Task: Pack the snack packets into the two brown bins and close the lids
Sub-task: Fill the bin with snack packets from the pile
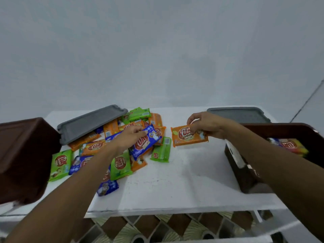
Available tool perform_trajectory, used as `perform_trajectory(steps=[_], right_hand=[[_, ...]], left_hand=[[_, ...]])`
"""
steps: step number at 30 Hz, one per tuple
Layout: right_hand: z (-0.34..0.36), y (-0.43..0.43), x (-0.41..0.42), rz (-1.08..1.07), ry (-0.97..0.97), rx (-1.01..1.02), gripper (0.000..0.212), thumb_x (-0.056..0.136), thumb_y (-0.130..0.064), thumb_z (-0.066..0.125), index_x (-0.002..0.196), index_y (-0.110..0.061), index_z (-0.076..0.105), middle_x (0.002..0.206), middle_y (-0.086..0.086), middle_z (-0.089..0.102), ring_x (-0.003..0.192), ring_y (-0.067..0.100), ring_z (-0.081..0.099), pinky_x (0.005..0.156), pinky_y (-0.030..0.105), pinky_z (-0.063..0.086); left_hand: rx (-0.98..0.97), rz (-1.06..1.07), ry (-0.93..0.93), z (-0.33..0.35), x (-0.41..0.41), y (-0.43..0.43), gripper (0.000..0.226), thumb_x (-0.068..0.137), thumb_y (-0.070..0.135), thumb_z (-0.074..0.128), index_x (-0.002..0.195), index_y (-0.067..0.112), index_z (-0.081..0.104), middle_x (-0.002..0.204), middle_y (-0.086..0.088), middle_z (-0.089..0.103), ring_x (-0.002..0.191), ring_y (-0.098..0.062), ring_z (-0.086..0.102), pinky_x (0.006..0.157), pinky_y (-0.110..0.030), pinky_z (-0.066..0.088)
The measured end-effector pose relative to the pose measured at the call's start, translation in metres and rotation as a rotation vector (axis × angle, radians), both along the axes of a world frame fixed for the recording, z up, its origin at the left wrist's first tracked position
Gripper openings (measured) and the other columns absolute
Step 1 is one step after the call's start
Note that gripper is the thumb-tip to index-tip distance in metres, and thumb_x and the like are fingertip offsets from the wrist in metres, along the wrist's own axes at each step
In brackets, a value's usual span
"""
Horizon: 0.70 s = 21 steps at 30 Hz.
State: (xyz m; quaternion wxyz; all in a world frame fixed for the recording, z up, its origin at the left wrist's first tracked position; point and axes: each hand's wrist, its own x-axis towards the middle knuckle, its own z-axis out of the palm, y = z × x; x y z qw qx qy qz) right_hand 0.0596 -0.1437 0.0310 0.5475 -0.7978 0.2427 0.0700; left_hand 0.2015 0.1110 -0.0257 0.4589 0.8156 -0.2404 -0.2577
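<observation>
A white flat-topped bench [175, 181] carries all task items.

**Left hand.** The left hand [129, 135] reaches over a loose pile of green, orange and blue snack packets [121, 165] on the left half of the bench. Its fingers are curled round the upper end of a blue rectangular foil snack packet [147, 144], which lies tilted on top of the pile.

**Right hand.** The right hand [205, 125] pinches an orange rectangular foil snack packet [184, 137] by its upper edge, fingers curled over the front face. This packet sits apart from the pile, to its right, near the bench centre. Whether it touches the bench surface cannot be determined.

**Bins.**
- The left dark brown plastic bin [22, 155] stands at the left bench edge, just beside the pile. Only its outer wall shows; its contents are hidden.
- The right dark brown plastic bin [284, 128] stands at the right bench edge, open, behind the right forearm. A blurred yellow-and-red snack packet [291, 146] lies inside it.

**Lids.**
- The left grey rectangular plastic lid [91, 122] rests tilted on the far packets of the pile.
- The right grey rectangular plastic lid [240, 114] lies behind the right bin.

A patterned brown-and-cream tiled floor [157, 228] shows below the bench edge.
</observation>
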Motion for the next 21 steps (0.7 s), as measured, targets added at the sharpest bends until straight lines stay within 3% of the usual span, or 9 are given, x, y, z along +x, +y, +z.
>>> perform_trajectory(steps=[3,6,8,11,16,21], right_hand=[[0.012,-0.011,-0.023,-0.041,-0.035,0.044,0.025,0.082,0.004,0.061,0.101,-0.008,0.07,0.095,0.013,0.073,0.072,0.017,0.069,0.056,0.023,0.053],[0.028,-0.037,-0.056,-0.09,-0.075,0.075,0.022,0.084,0.002,0.059,0.104,0.003,0.069,0.092,0.017,0.072,0.069,0.019,0.066,0.059,0.026,0.054],[0.038,-0.063,-0.082,-0.081,-0.072,0.059,0.024,0.084,-0.002,0.063,0.107,0.004,0.068,0.093,0.018,0.072,0.072,0.022,0.067,0.063,0.03,0.054],[0.045,-0.108,-0.122,-0.05,-0.069,-0.008,0.021,0.085,-0.004,0.065,0.106,0.0,0.067,0.1,0.02,0.071,0.079,0.027,0.067,0.073,0.036,0.055],[0.039,-0.181,-0.18,0.022,0.004,-0.275,0.019,0.087,-0.006,0.064,0.106,-0.012,0.065,0.099,0.012,0.075,0.091,0.032,0.072,0.085,0.048,0.056],[0.021,-0.231,-0.215,0.17,0.103,-0.347,0.023,0.086,-0.007,0.063,0.104,-0.02,0.068,0.095,0.004,0.076,0.089,0.024,0.072,0.081,0.04,0.058]], left_hand=[[-0.015,-0.103,-0.017,0.022,-0.009,-0.027,0.015,0.096,0.027,0.057,0.099,0.017,0.068,0.097,-0.011,0.075,0.08,-0.022,0.071,0.073,-0.036,0.054],[-0.011,-0.203,-0.063,0.042,-0.026,-0.06,0.023,0.096,0.028,0.058,0.107,0.01,0.067,0.099,-0.014,0.074,0.084,-0.028,0.071,0.078,-0.04,0.054],[-0.001,-0.245,-0.096,0.056,-0.043,-0.085,0.023,0.096,0.028,0.057,0.105,0.008,0.067,0.097,-0.014,0.074,0.081,-0.026,0.07,0.071,-0.035,0.053],[-0.021,-0.286,-0.131,0.074,-0.073,-0.127,0.019,0.095,0.027,0.059,0.103,0.011,0.067,0.095,-0.01,0.073,0.077,-0.021,0.069,0.063,-0.026,0.052],[-0.04,-0.323,-0.16,0.079,-0.123,-0.199,0.017,0.093,0.029,0.062,0.105,0.018,0.065,0.091,-0.002,0.074,0.076,-0.015,0.07,0.065,-0.027,0.055],[0.038,-0.423,-0.161,0.07,-0.168,-0.247,0.021,0.092,0.036,0.061,0.11,0.025,0.06,0.099,0.004,0.073,0.083,-0.012,0.072,0.062,-0.021,0.054]])
